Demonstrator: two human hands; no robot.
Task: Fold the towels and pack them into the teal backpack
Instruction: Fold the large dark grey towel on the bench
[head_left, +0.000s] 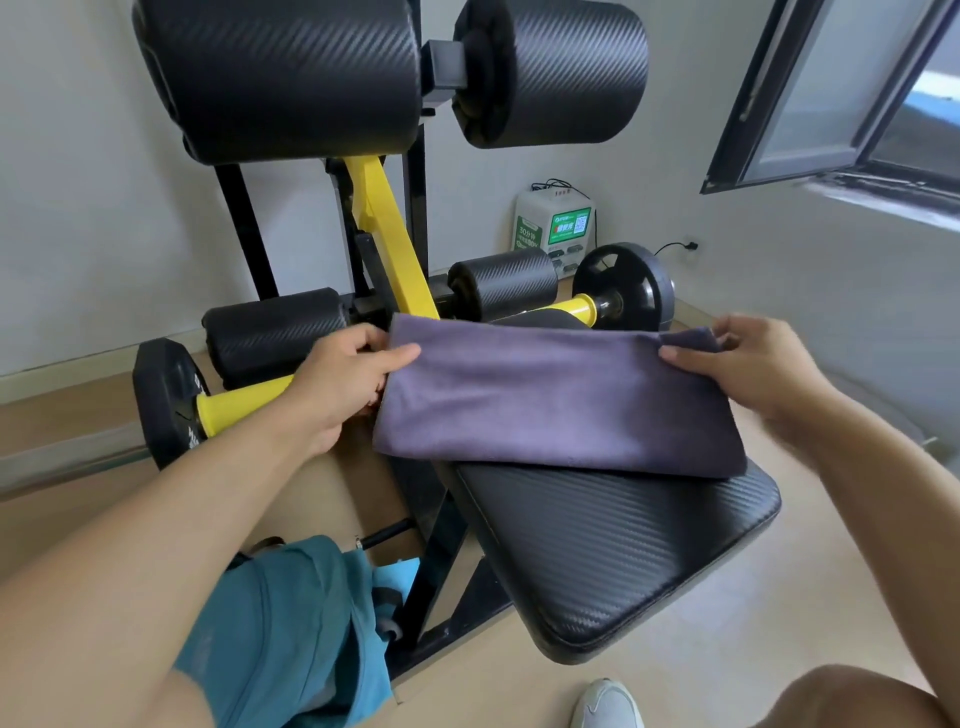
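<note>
I see a purple-grey towel (556, 400) folded into a long band, lying across the far edge of the black padded seat (623, 551) of a gym machine. My left hand (343, 384) has its grip clamped on the towel's left end, thumb on top and fingers beneath. My right hand (753, 364) pinches the right end, where the cloth bunches up between thumb and fingers. The towel's near edge rests on the pad; its left part overhangs the seat's left side. The teal backpack (291, 634) sits on the floor below the seat's near left corner, partly behind my left forearm. Its top gapes, but I cannot tell what, if anything, lies inside.
</note>
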